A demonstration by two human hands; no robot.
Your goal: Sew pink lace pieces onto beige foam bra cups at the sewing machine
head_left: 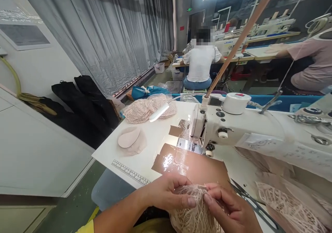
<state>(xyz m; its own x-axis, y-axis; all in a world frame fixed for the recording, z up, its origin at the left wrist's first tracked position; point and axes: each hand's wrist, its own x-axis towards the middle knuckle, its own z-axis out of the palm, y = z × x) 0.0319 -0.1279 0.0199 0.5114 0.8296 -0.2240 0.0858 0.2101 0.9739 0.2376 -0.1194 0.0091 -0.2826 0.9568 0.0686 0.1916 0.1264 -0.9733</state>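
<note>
Both hands grip a beige piece of lace fabric (193, 212) at the near edge of the table, in front of the sewing machine (225, 122). My left hand (169, 193) pinches its upper left edge between thumb and fingers. On the other side, my right hand (225, 202) pinches the top edge close to the left thumb. The lower part of the lace hangs down out of view. Black-handled scissors (255, 203) lie beside my right hand. Brown tape (192, 165) covers the table between my hands and the needle area.
Stacked lace pieces (147, 108) sit at the table's far left. Nearer lies a pale oval pad (129, 137) on thin fabric, above a printed ruler (129, 172). More lace (290, 205) lies at right. A lamp (159, 112) overhangs the table. Two people sit at machines beyond.
</note>
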